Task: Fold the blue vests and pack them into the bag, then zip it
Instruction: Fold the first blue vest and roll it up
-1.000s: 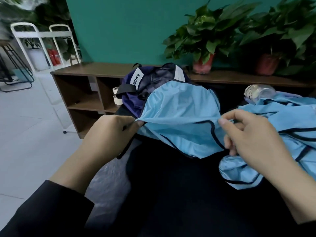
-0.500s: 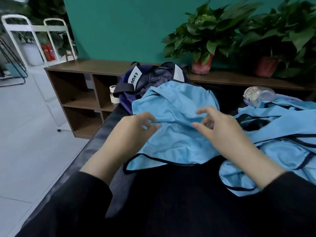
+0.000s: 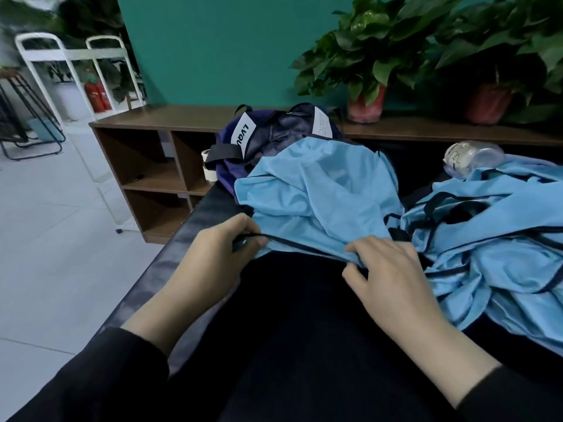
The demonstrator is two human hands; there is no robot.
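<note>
At the near hem of the vest [image 3: 320,190], both hands are pinching the dark piping: left hand [image 3: 213,257] is closing thumb and fingers on the left end of the edge, right hand [image 3: 393,269] is pressing and gripping the right end with fingers curled over the fabric. Both grips are narrow, each holding that same trimmed edge, and the stretch between them is running fairly taut.

Vest is lying spread on the black counter [image 3: 304,330], its far part draping up against the open purple bag [image 3: 262,138] behind it. Remaining vests [image 3: 502,239] are sitting in a loose heap just to the right, touching the one in hand near the right grip (easy to snag one by accident).

Judgement on the step: this is looking like the start of a fold, hem about to go up and over.
- Keeping both pinches level so the crease is running straight.
- Keeping tension between the hands; the fabric is looking thin and slippery, so slack is going to wrinkle.
- Pulling the piece clear of the heap before folding.
- Flattening the puffed middle before creasing; it is ballooning now.

Bag mouth is gaping open, zip not yet touched. A clear plastic bottle [image 3: 469,156] is lying beyond the heap, well clear of the fold. Most of the task is still ahead, judging by the heap.
</note>
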